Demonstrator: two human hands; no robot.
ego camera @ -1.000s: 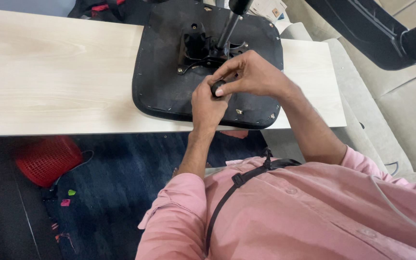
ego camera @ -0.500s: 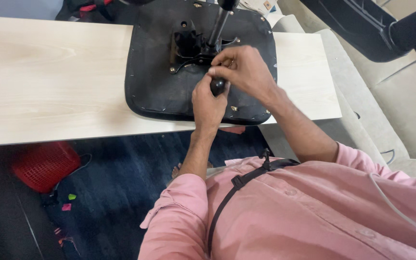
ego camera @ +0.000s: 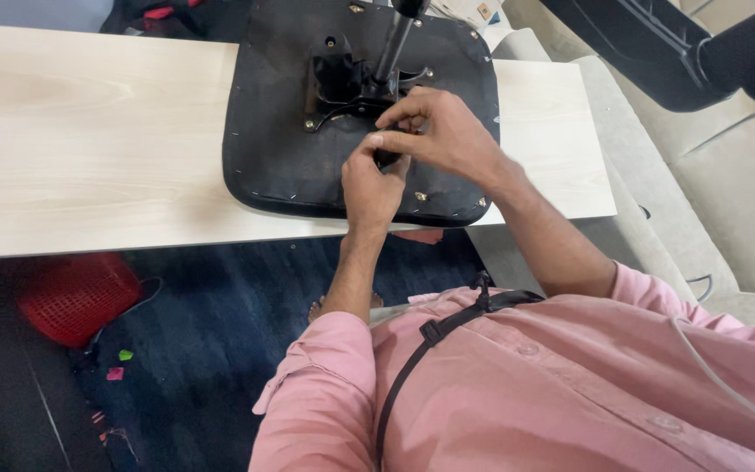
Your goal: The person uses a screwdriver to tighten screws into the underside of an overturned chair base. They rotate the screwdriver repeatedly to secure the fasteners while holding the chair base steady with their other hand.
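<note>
An upturned black chair seat (ego camera: 281, 131) lies on a pale wooden table (ego camera: 89, 131). A black metal mechanism plate (ego camera: 338, 83) with a gas-lift column (ego camera: 398, 39) is fixed at its middle. My left hand (ego camera: 369, 188) and my right hand (ego camera: 443, 131) meet just below the mechanism, both pinched around a small dark part (ego camera: 386, 158) against the seat's underside. My fingers hide most of that part. Pink sleeves cover both of my forearms.
A red plastic basket (ego camera: 72, 297) stands on the dark blue floor under the table. A beige sofa (ego camera: 727, 201) is at the right, with a black chair backrest (ego camera: 657, 52) lying on it. Small coloured scraps (ego camera: 120, 363) dot the floor.
The view has shifted slightly, so the seat sits a little higher in frame. Both hands stay together on the small dark part, with the fingers regripping a little.
</note>
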